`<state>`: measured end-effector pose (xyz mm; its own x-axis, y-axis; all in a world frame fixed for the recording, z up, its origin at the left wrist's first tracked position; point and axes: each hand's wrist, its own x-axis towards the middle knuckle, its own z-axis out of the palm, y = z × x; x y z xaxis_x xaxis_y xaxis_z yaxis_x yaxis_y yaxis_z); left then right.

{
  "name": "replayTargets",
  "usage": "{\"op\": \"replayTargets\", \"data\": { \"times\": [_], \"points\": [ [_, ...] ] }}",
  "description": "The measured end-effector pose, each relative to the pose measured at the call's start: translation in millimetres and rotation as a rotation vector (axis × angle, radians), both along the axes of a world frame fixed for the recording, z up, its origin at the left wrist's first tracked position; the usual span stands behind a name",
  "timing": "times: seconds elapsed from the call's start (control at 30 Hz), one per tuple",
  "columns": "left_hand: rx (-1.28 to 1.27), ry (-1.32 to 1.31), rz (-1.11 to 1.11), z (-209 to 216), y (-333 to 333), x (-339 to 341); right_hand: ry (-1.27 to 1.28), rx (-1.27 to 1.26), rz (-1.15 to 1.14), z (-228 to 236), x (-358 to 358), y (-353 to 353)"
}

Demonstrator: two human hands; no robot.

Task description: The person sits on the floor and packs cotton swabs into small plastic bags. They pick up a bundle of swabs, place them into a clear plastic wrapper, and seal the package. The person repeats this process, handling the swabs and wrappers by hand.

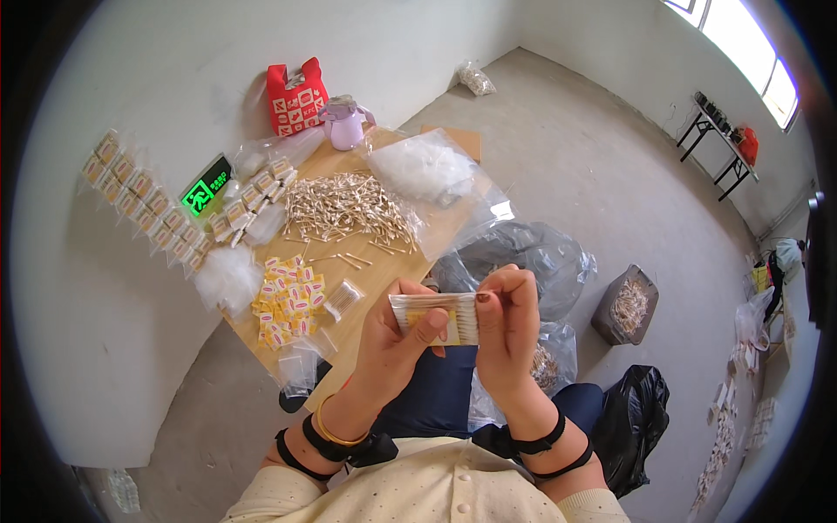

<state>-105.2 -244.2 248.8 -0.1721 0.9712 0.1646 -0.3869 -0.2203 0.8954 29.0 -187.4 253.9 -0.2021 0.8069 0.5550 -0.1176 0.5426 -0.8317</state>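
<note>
A flat bundle of cotton swabs (464,321) with a yellow card lies across my left hand (384,340), the thumb pressed over its front. My right hand (507,322) pinches the bundle's upper right end between thumb and fingers. Whether a clear bag wraps the swabs is hard to make out. On the wooden table (384,275) beyond my hands is a wide heap of loose cotton swabs (344,207). Nearer on the left lie a pile of yellow-and-white cards (288,301) and a small filled clear packet (343,299).
Filled packets (144,200) stand in rows at the table's left, beside a lit green sign (207,187). Farther back are a red bag (296,96), a lilac jug (345,126) and clear bags (423,166). A grey bin (602,315) and black bag (635,418) stand on the right.
</note>
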Motion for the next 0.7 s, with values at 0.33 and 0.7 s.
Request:
{"op": "replayTargets", "data": {
  "times": [0.33,0.7],
  "points": [
    [-0.028,0.075,0.048,0,-1,-7,0.189,-0.448,0.377,-4,13,7],
    [0.423,0.884,0.382,29,-9,-3,0.462,-0.657,0.864,-28,17,24]
  ]
}}
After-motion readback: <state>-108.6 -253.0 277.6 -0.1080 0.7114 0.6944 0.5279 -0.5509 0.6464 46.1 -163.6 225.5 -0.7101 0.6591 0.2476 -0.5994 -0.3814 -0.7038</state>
